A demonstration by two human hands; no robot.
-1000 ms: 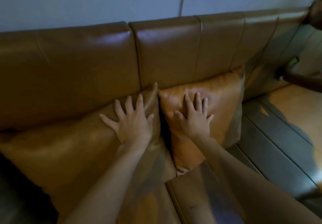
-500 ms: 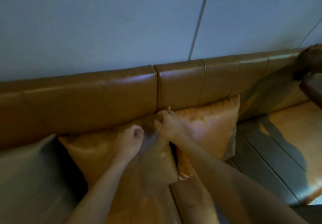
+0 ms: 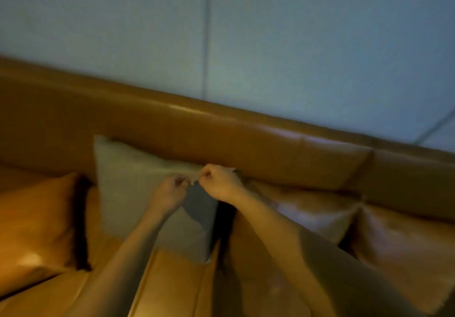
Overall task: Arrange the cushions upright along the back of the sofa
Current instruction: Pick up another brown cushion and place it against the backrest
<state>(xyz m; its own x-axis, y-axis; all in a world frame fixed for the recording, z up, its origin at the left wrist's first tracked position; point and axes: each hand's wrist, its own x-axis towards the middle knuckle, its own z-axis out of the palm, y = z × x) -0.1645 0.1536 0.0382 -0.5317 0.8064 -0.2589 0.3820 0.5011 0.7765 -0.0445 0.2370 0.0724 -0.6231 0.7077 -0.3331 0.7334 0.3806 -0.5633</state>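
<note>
A grey-green cushion (image 3: 133,188) stands upright against the brown leather sofa back (image 3: 221,141). My left hand (image 3: 170,191) and my right hand (image 3: 219,183) are both closed on its top right corner, close together. To its right two tan leather cushions (image 3: 310,215) (image 3: 406,245) lean against the back; my right forearm covers part of the nearer one. An orange cushion (image 3: 37,220) lies at the left, apart from the sofa back. The picture is blurred by motion.
The sofa seat (image 3: 172,284) runs along the bottom of the view. A pale blue-grey wall (image 3: 270,45) with panel seams rises behind the sofa back.
The view has swung left. My hands left the two tan cushions, which now sit to the right, and closed on the top corner of the grey-green cushion.
</note>
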